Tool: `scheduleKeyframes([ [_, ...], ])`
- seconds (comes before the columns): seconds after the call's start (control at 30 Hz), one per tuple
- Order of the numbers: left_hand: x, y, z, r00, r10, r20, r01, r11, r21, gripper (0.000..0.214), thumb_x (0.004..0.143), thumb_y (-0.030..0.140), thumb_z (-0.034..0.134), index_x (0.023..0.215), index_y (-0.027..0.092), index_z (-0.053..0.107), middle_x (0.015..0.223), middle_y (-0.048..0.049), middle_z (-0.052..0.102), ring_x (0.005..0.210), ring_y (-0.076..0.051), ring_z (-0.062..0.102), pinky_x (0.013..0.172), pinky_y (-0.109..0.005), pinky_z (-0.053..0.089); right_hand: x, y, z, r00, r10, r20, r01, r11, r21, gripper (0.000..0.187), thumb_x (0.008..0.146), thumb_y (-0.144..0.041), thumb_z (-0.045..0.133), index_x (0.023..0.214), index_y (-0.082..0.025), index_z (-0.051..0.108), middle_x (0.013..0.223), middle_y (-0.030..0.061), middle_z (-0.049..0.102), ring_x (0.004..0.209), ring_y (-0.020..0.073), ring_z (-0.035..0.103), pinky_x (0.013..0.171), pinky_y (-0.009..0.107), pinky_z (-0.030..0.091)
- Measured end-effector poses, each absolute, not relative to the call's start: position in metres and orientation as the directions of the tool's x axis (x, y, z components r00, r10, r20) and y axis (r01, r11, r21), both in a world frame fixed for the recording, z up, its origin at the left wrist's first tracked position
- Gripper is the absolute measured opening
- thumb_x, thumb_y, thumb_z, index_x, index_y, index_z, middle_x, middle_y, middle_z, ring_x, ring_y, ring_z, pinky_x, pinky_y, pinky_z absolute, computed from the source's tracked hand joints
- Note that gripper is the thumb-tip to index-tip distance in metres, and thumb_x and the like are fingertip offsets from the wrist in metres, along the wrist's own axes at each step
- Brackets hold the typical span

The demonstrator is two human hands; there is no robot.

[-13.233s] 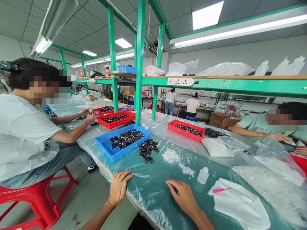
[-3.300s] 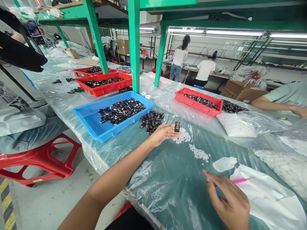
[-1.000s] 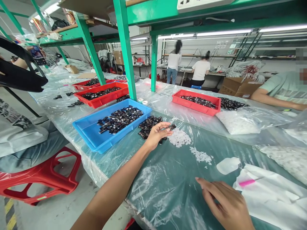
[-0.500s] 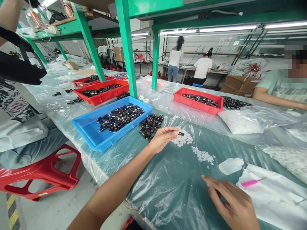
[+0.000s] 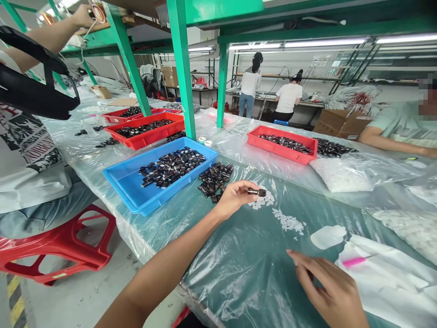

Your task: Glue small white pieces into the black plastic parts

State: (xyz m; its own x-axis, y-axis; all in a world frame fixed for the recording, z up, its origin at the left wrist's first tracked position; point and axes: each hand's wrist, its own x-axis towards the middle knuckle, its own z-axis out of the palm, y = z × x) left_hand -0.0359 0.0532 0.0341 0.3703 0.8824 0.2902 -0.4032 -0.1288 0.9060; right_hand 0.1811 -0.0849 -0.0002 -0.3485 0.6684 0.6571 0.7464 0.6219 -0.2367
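Broadly, a film-covered green table (image 5: pixel 246 259) fills the foreground, bearing a rectangular blue plastic tray (image 5: pixel 131 199) and a crumpled white sheet (image 5: pixel 392 275). Just beside the sheet is the right hand (image 5: pixel 329 282), index finger outstretched, the others loosely curled. The left hand (image 5: pixel 235 200) has thumb and fingers pinched together. Near it lie a heap of glossy black pieces (image 5: pixel 215 176) and a pile of small white bits (image 5: pixel 260 203). Between the left fingertips, a single oblong black piece (image 5: pixel 261 192) sticks out over the white bits.
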Motion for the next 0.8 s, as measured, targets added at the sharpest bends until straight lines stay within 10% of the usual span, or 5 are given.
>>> scheduleKeyframes([
  [0.8,-0.0424,0.0556,0.0356,0.402,0.886,0.232,-0.378,-0.07,0.923,0.043,0.07,0.023,0.067,0.112,0.017,0.06,0.083,-0.0031,0.06,0.076,-0.011,0.054,0.073,-0.021,0.039,0.185,-0.0861,-0.0055,-0.391,0.681,0.619,0.756,0.621,-0.206,0.031,0.081,-0.009,0.053,0.108,-0.022,0.057,0.067,-0.0016,0.061,0.055,0.0098,0.054,0.055,0.024,0.041],
])
